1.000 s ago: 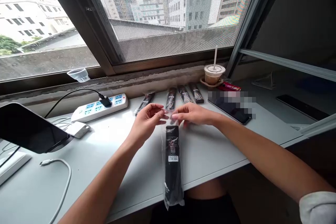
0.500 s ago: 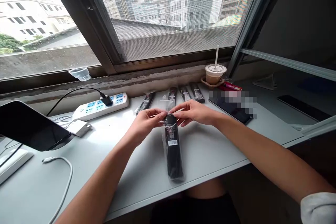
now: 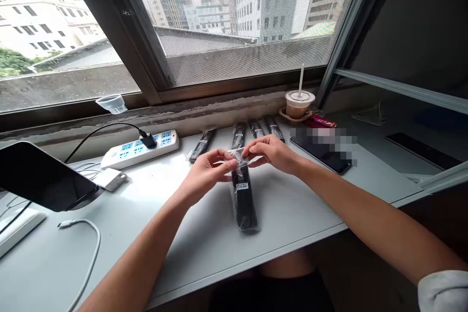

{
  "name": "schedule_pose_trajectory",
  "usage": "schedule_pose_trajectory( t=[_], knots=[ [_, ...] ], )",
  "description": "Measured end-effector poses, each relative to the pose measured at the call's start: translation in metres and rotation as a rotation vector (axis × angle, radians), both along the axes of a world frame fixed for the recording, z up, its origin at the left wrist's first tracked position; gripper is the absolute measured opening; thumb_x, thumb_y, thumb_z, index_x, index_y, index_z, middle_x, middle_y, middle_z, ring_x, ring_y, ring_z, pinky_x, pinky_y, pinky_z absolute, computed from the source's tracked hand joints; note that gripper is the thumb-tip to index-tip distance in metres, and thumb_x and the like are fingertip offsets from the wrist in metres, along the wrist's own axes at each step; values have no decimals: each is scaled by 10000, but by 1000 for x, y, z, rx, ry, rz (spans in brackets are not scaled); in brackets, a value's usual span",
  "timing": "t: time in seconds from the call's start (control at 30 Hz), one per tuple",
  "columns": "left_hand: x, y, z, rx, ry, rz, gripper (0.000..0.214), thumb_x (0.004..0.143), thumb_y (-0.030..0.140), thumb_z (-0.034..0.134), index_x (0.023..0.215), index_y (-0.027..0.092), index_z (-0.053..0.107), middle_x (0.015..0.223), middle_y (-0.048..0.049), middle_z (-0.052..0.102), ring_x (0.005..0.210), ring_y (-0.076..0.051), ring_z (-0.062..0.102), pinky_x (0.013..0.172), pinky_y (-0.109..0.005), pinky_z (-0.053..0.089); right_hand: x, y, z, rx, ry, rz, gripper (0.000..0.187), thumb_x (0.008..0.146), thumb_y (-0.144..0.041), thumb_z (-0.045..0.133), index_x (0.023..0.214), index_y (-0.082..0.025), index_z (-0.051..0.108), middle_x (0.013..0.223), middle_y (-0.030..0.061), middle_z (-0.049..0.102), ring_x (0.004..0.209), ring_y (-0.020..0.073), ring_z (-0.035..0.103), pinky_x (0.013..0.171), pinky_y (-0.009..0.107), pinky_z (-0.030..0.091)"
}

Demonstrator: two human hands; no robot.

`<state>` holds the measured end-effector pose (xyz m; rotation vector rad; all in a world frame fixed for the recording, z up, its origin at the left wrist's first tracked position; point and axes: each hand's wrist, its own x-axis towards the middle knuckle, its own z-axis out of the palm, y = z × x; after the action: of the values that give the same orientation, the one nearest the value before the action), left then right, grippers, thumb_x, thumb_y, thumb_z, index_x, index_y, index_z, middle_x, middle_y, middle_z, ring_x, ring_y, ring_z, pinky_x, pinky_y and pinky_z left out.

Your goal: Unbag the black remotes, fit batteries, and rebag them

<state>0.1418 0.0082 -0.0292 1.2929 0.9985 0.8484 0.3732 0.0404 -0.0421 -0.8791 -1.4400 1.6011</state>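
Observation:
A long black item in a clear plastic bag [image 3: 245, 207], with a white barcode label, lies lengthwise in front of me on the grey desk. My left hand [image 3: 212, 170] pinches the left side of the bag's far end. On the right side of that end, my right hand [image 3: 268, 153] pinches the clear film between thumb and fingers. The film stretches across the gap between both hands. Just beyond them lie similar bagged black items, one at the left [image 3: 203, 145] and several others [image 3: 239, 131], partly hidden by my right hand.
A white power strip [image 3: 141, 148] with a black plug stands back left, near a tablet [image 3: 47, 175] and a white cable [image 3: 97, 243]. At back right are a drink cup with a straw [image 3: 300, 105], a red packet [image 3: 321, 121] and a dark phone-like slab [image 3: 321, 153].
The bagged black item has shifted away from me, its near end now farther from the desk edge. Both hands have lifted and spread the film at its far end.

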Motion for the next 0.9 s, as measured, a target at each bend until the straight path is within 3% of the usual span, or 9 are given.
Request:
schedule_pose_trajectory(
  t=[0.1, 0.17, 0.27, 0.33, 0.47, 0.57, 0.7, 0.9],
  knots=[
    [-2, 5, 1, 23, 17, 40, 442, 716, 441, 935, 936, 181, 654, 968, -41, 722, 899, -203, 720, 846, -379, 605, 0, 2, 1, -13, 1, -38, 203, 833, -330, 728, 873, -155, 823, 933, 97, 782, 925, 227, 747, 834, 360, 636],
    [-8, 17, 2, 73, 52, 136, 482, 697, 452, 931, 983, 166, 669, 983, -58, 730, 877, -198, 723, 850, -376, 600, 1, 4, 2, 6, -8, -94, 204, 844, -346, 740, 919, -171, 815, 1062, 107, 780, 938, 223, 740, 767, 328, 630],
    [-18, 46, 2, 201, 272, 354, 513, 714, 458, 868, 1092, 161, 689, 955, -70, 746, 797, -191, 714, 752, -338, 580, 5, 8, 2, 75, -35, -169, 208, 870, -369, 727, 939, -186, 800, 1156, 109, 769, 881, 188, 691, 573, 230, 523],
    [-22, 70, 0, 238, 370, 420, 495, 729, 407, 834, 1135, 154, 706, 958, -91, 760, 785, -211, 709, 707, -336, 555, 6, 9, 1, 108, -41, -187, 203, 882, -372, 722, 922, -186, 791, 1102, 102, 770, 820, 163, 641, 510, 207, 437],
    [-13, 112, -7, 337, 560, 505, 330, 774, 271, 774, 1078, 149, 744, 1079, -147, 775, 987, -284, 717, 877, -390, 542, 5, 9, 0, 127, -32, -157, 217, 891, -392, 726, 914, -183, 779, 1042, 91, 754, 770, 143, 579, 503, 206, 384],
    [4, 134, -15, 414, 689, 525, 250, 826, 204, 709, 1062, 139, 758, 1170, -177, 764, 1136, -315, 687, 1013, -409, 491, 2, 7, 0, 121, -47, -131, 230, 886, -403, 732, 926, -181, 775, 1027, 92, 751, 762, 144, 572, 508, 212, 368],
    [25, 151, -23, 494, 828, 512, 290, 904, 205, 623, 1153, 132, 752, 1237, -191, 741, 1182, -316, 673, 1042, -403, 474, 1, 6, -2, 136, -80, -86, 234, 898, -414, 720, 959, -195, 777, 1062, 87, 754, 774, 150, 589, 530, 226, 379],
    [31, 140, -17, 593, 1060, 400, 248, 945, 221, 576, 1116, 191, 755, 1218, -183, 730, 1204, -371, 647, 994, -457, 481, 1, 5, -3, 147, -123, -36, 233, 916, -418, 711, 991, -208, 777, 1024, 70, 744, 783, 151, 586, 539, 227, 366]
  ],
)
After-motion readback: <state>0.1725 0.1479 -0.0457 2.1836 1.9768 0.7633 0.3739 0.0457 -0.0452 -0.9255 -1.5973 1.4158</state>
